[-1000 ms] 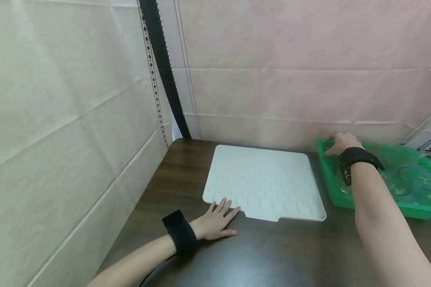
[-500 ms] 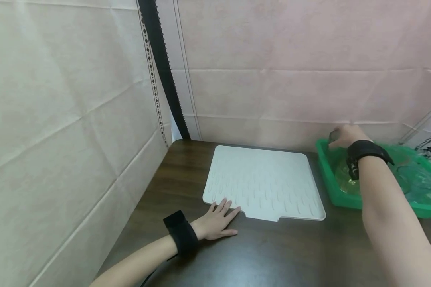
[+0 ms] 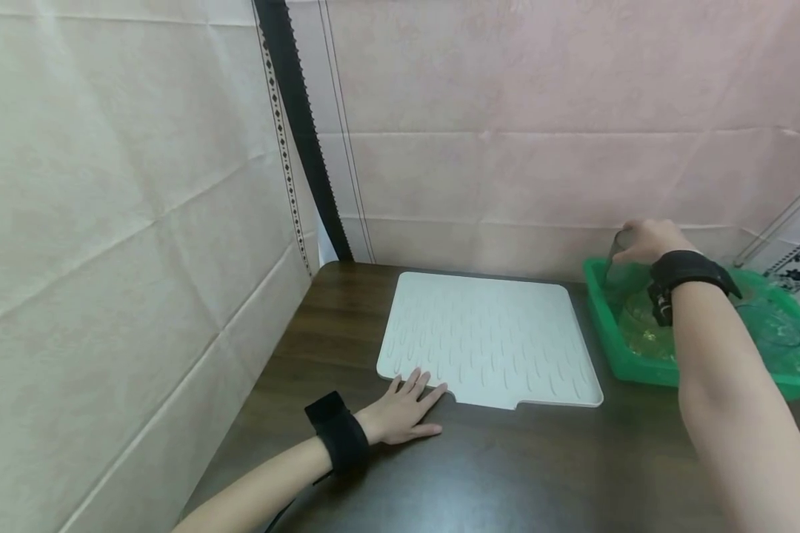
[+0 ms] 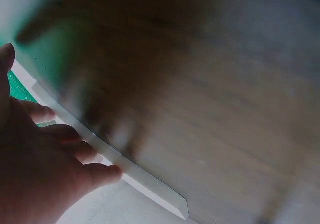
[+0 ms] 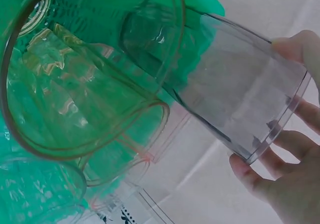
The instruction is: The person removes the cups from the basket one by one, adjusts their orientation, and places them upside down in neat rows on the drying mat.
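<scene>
My right hand (image 3: 653, 240) grips a clear, greyish tumbler (image 5: 240, 89) near one end, fingers and thumb spread around it in the right wrist view. The tumbler's other end overlaps the green basket (image 3: 607, 344) in that view. Other transparent glasses, among them a yellowish ribbed one (image 5: 60, 94), lie in the basket. Farther left, my left hand (image 3: 400, 416) rests flat on the table with fingers spread. Its fingertips touch the near edge of a white ridged draining board (image 3: 487, 333); the left wrist view shows them along the board's rim (image 4: 155, 189).
The dark wooden table (image 3: 507, 466) carries board and basket side by side. Cloth-covered walls stand behind (image 3: 540, 170) and to the left (image 3: 140, 244), with a black strip (image 3: 310, 141) at their corner.
My right hand has risen from inside the basket toward the back wall, lifting the grey tumbler with it. The left hand stays in place on the board's edge.
</scene>
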A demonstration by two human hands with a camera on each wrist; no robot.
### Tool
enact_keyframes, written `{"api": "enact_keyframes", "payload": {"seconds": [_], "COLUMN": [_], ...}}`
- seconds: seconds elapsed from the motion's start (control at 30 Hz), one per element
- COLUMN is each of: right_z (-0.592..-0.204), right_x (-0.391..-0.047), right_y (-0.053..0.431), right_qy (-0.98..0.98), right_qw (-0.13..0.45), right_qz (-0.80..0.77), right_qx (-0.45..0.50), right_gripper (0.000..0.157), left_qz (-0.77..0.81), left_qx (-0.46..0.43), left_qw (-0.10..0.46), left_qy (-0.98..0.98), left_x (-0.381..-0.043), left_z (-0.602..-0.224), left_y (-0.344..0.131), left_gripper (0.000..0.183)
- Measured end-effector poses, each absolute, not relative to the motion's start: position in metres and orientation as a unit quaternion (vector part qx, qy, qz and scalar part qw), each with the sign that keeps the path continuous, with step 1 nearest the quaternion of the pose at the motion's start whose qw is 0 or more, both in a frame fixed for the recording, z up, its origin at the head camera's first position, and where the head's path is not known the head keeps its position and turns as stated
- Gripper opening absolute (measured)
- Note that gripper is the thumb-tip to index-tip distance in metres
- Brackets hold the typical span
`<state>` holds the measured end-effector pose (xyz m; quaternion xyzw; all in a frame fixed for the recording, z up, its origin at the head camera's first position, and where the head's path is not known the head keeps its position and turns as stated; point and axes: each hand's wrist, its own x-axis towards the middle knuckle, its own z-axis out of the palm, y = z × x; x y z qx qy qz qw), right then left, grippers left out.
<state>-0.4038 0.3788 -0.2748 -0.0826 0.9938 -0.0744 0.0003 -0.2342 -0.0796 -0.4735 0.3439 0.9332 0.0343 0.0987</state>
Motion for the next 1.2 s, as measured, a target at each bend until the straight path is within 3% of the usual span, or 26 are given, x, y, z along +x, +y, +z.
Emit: {"api": "enact_keyframes", "payload": {"seconds": [0.37,1.2], "right_z": [-0.261,-0.220], "right_x": [-0.408,-0.382], "right_y": [0.388,0.364], "right_qy": [0.994,0.992], "right_qw": [0.005,-0.040], "right_qz": [-0.092,-0.110], "right_qx": [-0.063,-0.056], "right_gripper": [0.083,0.078], "left_qz": [0.030,0.030], "left_qx": [0.338,0.336], "left_qw": [0.102,0.110], "left_qy": [0.935,0.935], "left_x": [-0.236,-0.234], "left_z": [-0.472,-0.471], "left_y": [-0.078,-0.079], "left_gripper": [0.070,0.072]}}
